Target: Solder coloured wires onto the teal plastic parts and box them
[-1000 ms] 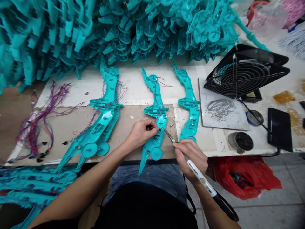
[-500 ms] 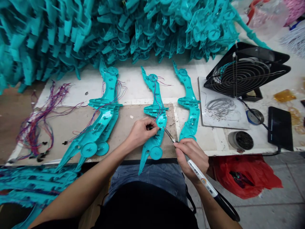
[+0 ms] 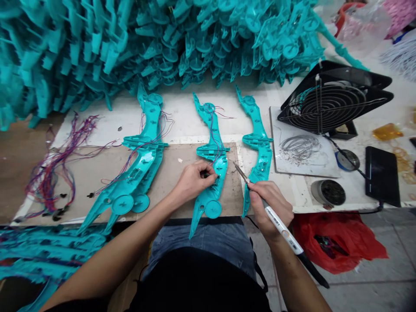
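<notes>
Right hand's grip [image 3: 272, 204] holds white soldering iron [image 3: 279, 225] beside teal shell [image 3: 212, 173].

Bright, even light, soft shadows; wide-angle bending at slightly blurred edges.

I see a pale, stained worktable [image 3: 201, 125] with a brown board [image 3: 97, 173] laid on it, a big heap of teal plastic parts [image 3: 130, 43] along its far edge, a black fan [image 3: 334, 102] at right, and grey tiled floor [image 3: 373, 286] below.
</notes>
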Motion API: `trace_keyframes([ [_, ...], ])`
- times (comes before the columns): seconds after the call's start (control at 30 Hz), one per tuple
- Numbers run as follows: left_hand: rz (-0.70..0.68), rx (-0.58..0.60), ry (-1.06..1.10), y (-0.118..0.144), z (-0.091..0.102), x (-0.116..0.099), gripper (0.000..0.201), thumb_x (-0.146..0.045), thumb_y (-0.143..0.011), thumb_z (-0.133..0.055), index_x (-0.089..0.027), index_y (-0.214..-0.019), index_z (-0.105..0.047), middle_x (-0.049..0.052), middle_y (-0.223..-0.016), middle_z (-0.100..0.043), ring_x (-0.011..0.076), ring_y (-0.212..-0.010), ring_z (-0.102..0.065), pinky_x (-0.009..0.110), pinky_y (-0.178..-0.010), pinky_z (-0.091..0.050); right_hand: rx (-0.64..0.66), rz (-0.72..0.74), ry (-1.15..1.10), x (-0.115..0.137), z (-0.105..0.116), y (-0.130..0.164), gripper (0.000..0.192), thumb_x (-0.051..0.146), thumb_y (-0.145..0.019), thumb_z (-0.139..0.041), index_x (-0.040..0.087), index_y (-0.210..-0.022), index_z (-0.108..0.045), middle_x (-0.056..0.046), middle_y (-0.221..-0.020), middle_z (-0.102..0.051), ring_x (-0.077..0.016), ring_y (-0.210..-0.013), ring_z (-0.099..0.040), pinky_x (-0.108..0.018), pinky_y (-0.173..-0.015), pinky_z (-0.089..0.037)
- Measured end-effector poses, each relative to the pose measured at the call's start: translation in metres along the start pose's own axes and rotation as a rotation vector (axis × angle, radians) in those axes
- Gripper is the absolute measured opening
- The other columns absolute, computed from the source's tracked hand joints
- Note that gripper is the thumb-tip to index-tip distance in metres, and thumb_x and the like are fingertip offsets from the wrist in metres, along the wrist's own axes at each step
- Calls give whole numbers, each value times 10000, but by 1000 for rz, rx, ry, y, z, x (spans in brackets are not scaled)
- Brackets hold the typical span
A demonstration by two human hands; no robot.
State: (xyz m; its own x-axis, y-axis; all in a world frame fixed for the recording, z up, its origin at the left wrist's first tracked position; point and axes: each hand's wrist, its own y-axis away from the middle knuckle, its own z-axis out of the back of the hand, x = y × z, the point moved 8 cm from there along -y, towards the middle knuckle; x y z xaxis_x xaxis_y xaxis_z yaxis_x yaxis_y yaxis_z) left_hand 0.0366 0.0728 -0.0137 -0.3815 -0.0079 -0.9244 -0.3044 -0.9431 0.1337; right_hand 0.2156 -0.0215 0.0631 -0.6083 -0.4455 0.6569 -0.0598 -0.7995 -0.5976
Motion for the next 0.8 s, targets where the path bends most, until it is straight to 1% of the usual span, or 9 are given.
trace_keyframes([
  [0.2, -27, -4, -47, -1, -1, -2, 44, -150, -726, -607, -144, -690, -631, 19, -711, -618, 123, -656, -532, 242, -594, -393, -77, -61, -7, -20, 5, -1, 183, 142, -850, -613, 223, -974, -719, -37, -855, -719, -182, -790, -663, -352, -726, -536],
  [0.3, -27, -1, -91, -1, 0, -2, 62, -167, -757, -595, -146, -706, -624, 13, -713, -620, 125, -671, -549, 243, -617, -412, -100, -147, -20, -33, 7, 6, 189, 244, -892, -590, 221, -1031, -716, -40, -874, -727, -176, -767, -677, -339, -716, -549],
  [0.37, -15, -7, -146, 4, 0, -3, 103, -221, -795, -602, -144, -845, -648, 17, -758, -629, 135, -682, -565, 256, -632, -439, -115, -245, -25, -45, 8, 9, 268, 336, -924, -548, 215, -1113, -695, -36, -816, -723, -175, -729, -683, -333, -700, -556],
  [0.43, -33, -21, -258, 15, -2, -9, 395, -314, -806, -647, -152, -1162, -595, 51, -917, -651, 176, -786, -605, 300, -701, -484, -120, -322, -6, -54, 7, 10, 324, 395, -929, -533, 210, -1151, -679, -32, -775, -718, -184, -740, -689, -344, -733, -560],
  [0.47, -55, -29, -335, 21, -4, -13, 597, -363, -790, -682, -162, -1320, -494, 78, -1019, -643, 211, -877, -615, 335, -755, -500, -118, -344, 7, -57, 6, 10, 330, 408, -924, -539, 212, -1150, -678, -35, -786, -722, -191, -773, -693, -355, -769, -559],
  [0.53, -103, -46, -499, 36, -12, -21, 903, -423, -746, -736, -173, -1482, -276, 131, -1176, -592, 287, -1059, -582, 409, -860, -499, -102, -370, 21, -59, 1, 7, 326, 414, -916, -551, 220, -1148, -672, -45, -859, -736, -207, -867, -695, -386, -854, -546],
  [0.57, -120, -58, -572, 44, -15, -24, 954, -428, -745, -737, -167, -1504, -220, 148, -1205, -573, 314, -1112, -557, 434, -890, -492, -98, -378, 21, -58, -2, 5, 328, 413, -915, -550, 223, -1158, -663, -48, -896, -740, -212, -912, -691, -400, -892, -535],
  [0.67, -120, -112, -715, 59, -16, -23, 844, -380, -822, -649, -128, -1498, -210, 169, -1195, -566, 336, -1140, -539, 449, -908, -489, -103, -395, -9, -51, -10, 3, 350, 407, -920, -539, 225, -1206, -629, -47, -938, -743, -218, -977, -681, -425, -951, -515],
  [0.8, -71, -131, -819, 68, 10, -9, 659, -316, -867, -569, -104, -1440, -322, 172, -1198, -575, 322, -1142, -550, 430, -942, -475, -70, -404, -63, -43, -18, -1, 354, 392, -911, -555, 212, -1207, -630, -59, -977, -738, -210, -953, -690, -408, -947, -530],
])
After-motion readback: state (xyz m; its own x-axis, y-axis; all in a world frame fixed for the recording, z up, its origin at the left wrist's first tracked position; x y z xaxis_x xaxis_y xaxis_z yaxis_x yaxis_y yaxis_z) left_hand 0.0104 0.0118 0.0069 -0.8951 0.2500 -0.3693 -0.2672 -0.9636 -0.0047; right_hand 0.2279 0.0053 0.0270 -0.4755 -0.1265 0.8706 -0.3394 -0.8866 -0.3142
